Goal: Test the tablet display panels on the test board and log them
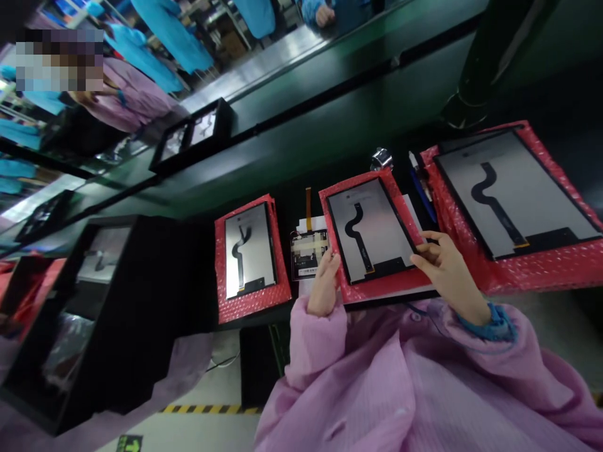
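In front of me a grey LCD panel (pixel 377 242) with a black curved flex cable lies on a red bubble-wrap bag (pixel 348 183), slightly tilted. My left hand (pixel 325 285) is closed at the left edge of this bag. At the panel's lower right corner, my right hand (pixel 443 270) pinches the edge between thumb and fingers. Left of the bag, partly covered by it, sits a small circuit assembly (pixel 308 254) with an orange flex strip (pixel 308 207). Similar panels rest on red bubble wrap to the left (pixel 252 251) and right (pixel 522 188).
A blue pen (pixel 421 191) and a shiny metal roll (pixel 381 159) lie behind the middle bag. A large black box (pixel 155 263) with panels stands at left. Another black tray (pixel 226 119) sits on the green conveyor (pixel 292 144). A post (pixel 475 88) rises at back right. Co-workers are beyond.
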`<state>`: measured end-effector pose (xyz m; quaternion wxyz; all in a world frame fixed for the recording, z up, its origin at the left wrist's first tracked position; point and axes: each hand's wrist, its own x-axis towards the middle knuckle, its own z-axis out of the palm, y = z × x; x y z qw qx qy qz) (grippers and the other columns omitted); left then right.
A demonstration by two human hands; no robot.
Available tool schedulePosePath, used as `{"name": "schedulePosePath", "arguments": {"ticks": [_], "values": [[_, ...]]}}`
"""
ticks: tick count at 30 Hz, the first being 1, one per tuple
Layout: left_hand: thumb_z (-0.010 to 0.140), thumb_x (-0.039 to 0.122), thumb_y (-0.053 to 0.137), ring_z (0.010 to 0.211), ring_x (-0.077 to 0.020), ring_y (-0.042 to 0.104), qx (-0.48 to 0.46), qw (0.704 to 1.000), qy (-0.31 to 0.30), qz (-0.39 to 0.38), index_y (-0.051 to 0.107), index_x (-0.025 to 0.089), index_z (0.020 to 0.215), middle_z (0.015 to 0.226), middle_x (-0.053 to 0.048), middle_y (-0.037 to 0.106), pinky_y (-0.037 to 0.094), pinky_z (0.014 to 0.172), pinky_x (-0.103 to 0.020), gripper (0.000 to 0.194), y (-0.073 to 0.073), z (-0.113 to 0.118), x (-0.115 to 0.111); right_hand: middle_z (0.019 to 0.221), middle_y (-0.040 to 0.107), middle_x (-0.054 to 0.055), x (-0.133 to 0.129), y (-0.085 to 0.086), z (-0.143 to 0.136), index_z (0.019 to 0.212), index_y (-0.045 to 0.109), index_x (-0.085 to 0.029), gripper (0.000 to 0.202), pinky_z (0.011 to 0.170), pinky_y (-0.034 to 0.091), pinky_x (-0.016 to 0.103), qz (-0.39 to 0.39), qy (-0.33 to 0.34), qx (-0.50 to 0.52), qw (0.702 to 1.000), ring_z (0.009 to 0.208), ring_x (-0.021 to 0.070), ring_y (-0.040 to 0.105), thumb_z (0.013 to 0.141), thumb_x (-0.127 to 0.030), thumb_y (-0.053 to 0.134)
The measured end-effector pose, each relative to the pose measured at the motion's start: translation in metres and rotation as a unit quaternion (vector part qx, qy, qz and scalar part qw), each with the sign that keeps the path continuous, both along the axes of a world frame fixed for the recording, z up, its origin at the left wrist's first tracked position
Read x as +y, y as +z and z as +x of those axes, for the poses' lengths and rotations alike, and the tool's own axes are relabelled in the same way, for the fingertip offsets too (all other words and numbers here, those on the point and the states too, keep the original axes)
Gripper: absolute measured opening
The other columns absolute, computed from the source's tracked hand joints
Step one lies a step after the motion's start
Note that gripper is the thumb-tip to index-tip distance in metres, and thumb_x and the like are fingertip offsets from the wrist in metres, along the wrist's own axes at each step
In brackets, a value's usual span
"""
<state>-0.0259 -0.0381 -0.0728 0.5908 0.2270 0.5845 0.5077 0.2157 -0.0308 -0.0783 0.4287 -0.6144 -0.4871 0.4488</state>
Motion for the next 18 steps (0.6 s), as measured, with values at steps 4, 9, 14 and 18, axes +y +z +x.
{"name": "schedulePosePath", "arguments": {"ticks": [4,9,14,18], "values": [[0.091,0.038,0.069,0.077,-0.0158,0.07,0.352,0.93,0.019,0.099,0.075,0.022,0.099,0.09,-0.003,0.075,0.057,0.075,-0.027,0.019,0.023,-0.024,0.008,0.098,0.071,0.012,-0.003,0.015,0.001,0.111,0.064,-0.02,0.026,0.089,0.055,0.054,0.093,0.017,-0.264,0.96,0.098,0.0323,0.066,0.092,-0.036,0.056],[0.096,0.029,0.058,0.105,-0.0266,0.065,0.594,0.788,0.0,0.161,0.069,0.015,0.113,0.112,-0.013,0.071,0.052,0.095,-0.04,0.025,0.033,-0.046,0.07,0.115,0.069,0.014,0.017,0.062,-0.004,0.117,0.065,-0.02,0.03,0.095,0.053,0.052,0.206,0.162,-0.339,0.904,0.109,0.0336,0.064,0.1,-0.038,0.049],[0.087,0.021,0.068,0.131,-0.0393,0.053,0.635,0.76,-0.073,0.117,0.059,0.01,0.131,0.131,-0.022,0.064,0.036,0.114,-0.056,0.047,0.011,-0.055,0.127,0.124,0.067,0.016,0.088,0.078,-0.041,0.123,0.066,-0.015,0.033,0.105,0.049,0.053,0.252,0.281,-0.347,0.858,0.118,0.0342,0.061,0.098,-0.029,0.05],[0.084,0.005,0.059,0.107,-0.0263,0.065,0.563,0.813,-0.021,0.145,0.053,0.015,0.133,0.103,-0.01,0.071,0.045,0.106,-0.046,0.051,0.0,-0.06,0.133,0.123,0.069,0.016,0.138,0.05,-0.068,0.119,0.068,-0.014,0.03,0.109,0.048,0.052,0.248,0.311,-0.307,0.865,0.122,0.0326,0.061,0.095,-0.022,0.053]]}}
